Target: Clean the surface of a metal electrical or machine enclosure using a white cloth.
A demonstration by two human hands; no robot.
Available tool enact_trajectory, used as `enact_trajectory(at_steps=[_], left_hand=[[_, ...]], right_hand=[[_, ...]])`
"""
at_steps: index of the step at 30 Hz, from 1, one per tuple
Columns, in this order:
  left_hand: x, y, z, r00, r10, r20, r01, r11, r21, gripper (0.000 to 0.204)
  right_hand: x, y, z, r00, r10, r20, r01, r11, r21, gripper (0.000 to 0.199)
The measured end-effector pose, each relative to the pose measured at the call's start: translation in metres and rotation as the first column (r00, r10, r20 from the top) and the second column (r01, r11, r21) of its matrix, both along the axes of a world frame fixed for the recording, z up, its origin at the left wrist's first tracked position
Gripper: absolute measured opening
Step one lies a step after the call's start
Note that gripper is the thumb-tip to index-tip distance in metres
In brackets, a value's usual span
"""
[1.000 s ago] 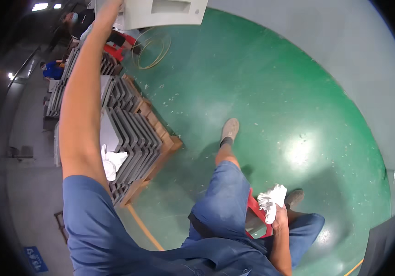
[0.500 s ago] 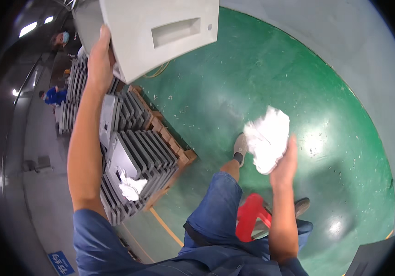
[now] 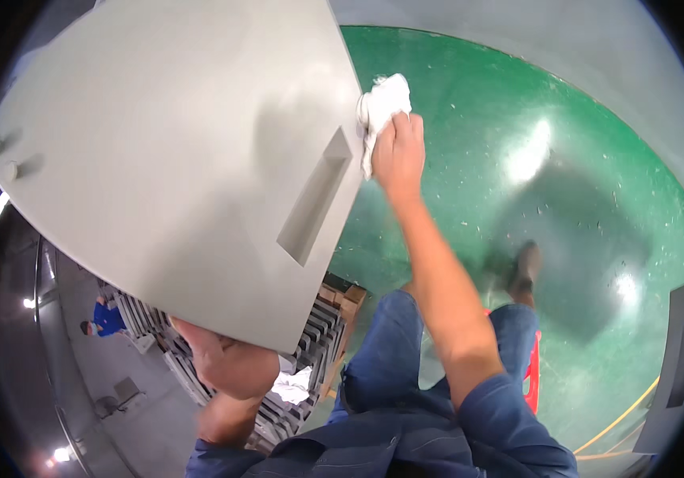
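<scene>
A large light-grey panel (image 3: 198,159) with a long recessed slot (image 3: 316,199) and two small pegs at its far left fills the upper left. My left hand (image 3: 230,362) grips its near lower edge, with part of the fingers hidden by the panel. A crumpled white cloth (image 3: 387,99) is bunched in my right hand (image 3: 402,155), which is closed round it. The cloth touches the panel's right edge, just beyond the slot.
Stacked grey panels (image 3: 322,327) rest on a wooden pallet (image 3: 350,301) beneath my left arm, with another white cloth (image 3: 292,385) on them. A red stool (image 3: 532,374) is partly hidden behind my leg. A person in blue (image 3: 108,317) is far left.
The panel has swung round, its broad face now turned toward me. My left hand has come lower and nearer. My right hand has carried the cloth up and left to the panel's edge.
</scene>
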State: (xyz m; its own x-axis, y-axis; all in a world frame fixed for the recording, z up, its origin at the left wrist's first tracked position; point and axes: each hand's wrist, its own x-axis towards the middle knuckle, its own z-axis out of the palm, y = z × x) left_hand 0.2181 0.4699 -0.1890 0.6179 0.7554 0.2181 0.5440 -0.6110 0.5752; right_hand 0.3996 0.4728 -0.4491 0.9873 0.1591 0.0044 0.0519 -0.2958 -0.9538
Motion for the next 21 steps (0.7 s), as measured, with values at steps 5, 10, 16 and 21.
enact_trajectory(at_steps=[5, 10, 16, 21], left_hand=[[0.028, -0.003, 0.013, 0.998, 0.056, -0.033, -0.057, 0.997, -0.061, 0.049], [0.047, -0.002, 0.007, 0.991, 0.094, -0.093, -0.083, 0.99, 0.114, 0.05], [0.061, -0.007, -0.033, 0.942, -0.113, 0.315, 0.167, 0.974, -0.151, 0.055], [0.073, -0.003, 0.0, 0.901, 0.366, 0.232, -0.282, 0.901, -0.329, 0.081]], right_hand=[[0.003, -0.018, -0.067, 0.62, 0.117, -0.776, 0.289, 0.885, 0.364, 0.036], [-0.043, -0.095, 0.11, 0.761, 0.187, -0.621, 0.195, 0.847, 0.494, 0.029], [-0.022, -0.065, 0.195, 0.76, 0.393, 0.518, -0.633, 0.631, 0.449, 0.04], [0.022, 0.032, 0.134, 0.817, 0.286, 0.501, -0.375, 0.923, 0.085, 0.034]])
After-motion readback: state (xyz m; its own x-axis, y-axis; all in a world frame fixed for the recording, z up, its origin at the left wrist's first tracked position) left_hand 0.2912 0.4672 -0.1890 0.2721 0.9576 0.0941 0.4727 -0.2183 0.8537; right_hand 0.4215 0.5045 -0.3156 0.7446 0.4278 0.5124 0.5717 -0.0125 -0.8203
